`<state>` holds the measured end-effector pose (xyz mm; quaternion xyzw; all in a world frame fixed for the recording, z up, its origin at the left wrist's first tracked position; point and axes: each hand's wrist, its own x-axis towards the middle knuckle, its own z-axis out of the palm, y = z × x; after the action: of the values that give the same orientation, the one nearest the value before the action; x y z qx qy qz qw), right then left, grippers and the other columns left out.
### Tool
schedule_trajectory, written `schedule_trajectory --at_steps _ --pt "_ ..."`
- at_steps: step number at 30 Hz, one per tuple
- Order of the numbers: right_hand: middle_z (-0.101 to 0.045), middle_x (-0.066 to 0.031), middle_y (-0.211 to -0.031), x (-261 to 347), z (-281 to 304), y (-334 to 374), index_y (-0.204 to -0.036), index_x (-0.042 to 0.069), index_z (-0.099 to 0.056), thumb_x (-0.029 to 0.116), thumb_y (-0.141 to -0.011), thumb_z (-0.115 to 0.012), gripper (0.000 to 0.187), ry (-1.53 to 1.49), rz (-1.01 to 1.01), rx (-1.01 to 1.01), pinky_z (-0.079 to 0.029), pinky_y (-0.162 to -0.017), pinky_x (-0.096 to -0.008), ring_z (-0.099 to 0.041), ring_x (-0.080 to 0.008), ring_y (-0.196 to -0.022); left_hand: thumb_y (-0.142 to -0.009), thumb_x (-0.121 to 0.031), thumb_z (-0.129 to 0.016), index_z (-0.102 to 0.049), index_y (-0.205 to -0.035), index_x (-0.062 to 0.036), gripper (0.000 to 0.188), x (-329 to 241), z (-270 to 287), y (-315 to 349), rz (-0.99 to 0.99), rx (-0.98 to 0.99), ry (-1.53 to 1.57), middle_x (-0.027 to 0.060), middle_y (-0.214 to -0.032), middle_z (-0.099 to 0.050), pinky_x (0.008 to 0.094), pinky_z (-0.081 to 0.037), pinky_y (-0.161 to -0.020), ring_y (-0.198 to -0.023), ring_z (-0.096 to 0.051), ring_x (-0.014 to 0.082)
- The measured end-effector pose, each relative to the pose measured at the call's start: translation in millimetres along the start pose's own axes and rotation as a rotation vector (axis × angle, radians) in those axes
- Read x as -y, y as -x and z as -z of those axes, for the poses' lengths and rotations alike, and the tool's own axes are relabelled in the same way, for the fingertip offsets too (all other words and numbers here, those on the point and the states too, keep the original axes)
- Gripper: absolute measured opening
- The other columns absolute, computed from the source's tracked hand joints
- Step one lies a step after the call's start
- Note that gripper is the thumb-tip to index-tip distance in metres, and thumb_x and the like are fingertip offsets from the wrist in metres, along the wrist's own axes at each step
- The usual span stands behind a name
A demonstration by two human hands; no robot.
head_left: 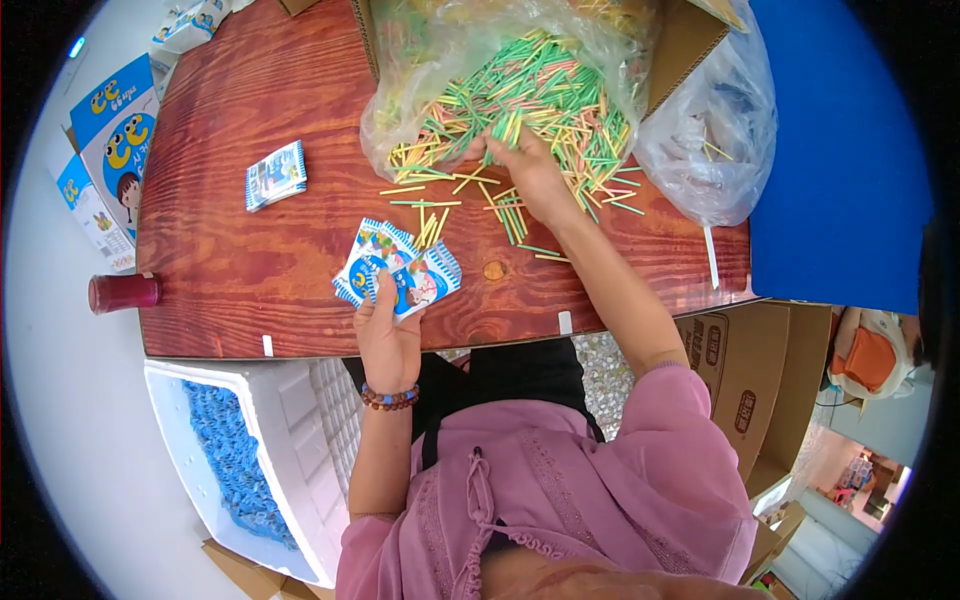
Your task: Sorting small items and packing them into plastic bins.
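My left hand grips several small blue-and-white packets, fanned out over the near part of the table. My right hand reaches into a heap of thin green, yellow and pink sticks, and its fingers are closed around a small bunch of them. The heap spills from a clear plastic bag lying in the mouth of a cardboard box. Some loose sticks lie between the packets and the heap. Another little stack of packets rests farther left.
All this is on a reddish wooden table. At its left edge is a red cylindrical container. A second plastic bag hangs over the right side. Below left stands a white foam box with blue pieces; cardboard boxes are below right.
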<state>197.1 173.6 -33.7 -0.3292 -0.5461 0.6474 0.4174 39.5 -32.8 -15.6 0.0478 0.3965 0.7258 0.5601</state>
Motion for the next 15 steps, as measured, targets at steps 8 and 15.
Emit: schedule_trajectory --at_steps 8,15 --pt "-0.063 -0.0047 -0.101 1.6 -24.9 16.0 -0.11 0.005 -0.054 0.013 -0.098 -0.05 0.015 0.273 0.018 -0.007 -0.045 -0.086 -0.0299 -0.058 -0.0147 -0.094 -0.098 -0.016 -0.056 -0.061 -0.115 -0.005 0.021 1.4 0.8 1.3 0.002 -0.011 0.015 0.0045 -0.114 -0.065 0.0365 -0.053 -0.088 -0.103 -0.063 0.0164" --pt "-0.064 -0.0086 -0.099 5.9 -20.6 17.7 -0.107 0.006 -0.054 0.017 -0.1 -0.047 0.014 0.062 0.166 -0.089 -0.041 -0.095 -0.0356 -0.058 -0.0211 -0.103 -0.098 -0.02 -0.056 -0.061 -0.112 -0.0052 0.021 3.8 -8.8 -9.0 -0.008 0.032 0.067 0.0044 -0.109 -0.066 0.0312 -0.052 -0.08 -0.096 -0.064 0.0142"
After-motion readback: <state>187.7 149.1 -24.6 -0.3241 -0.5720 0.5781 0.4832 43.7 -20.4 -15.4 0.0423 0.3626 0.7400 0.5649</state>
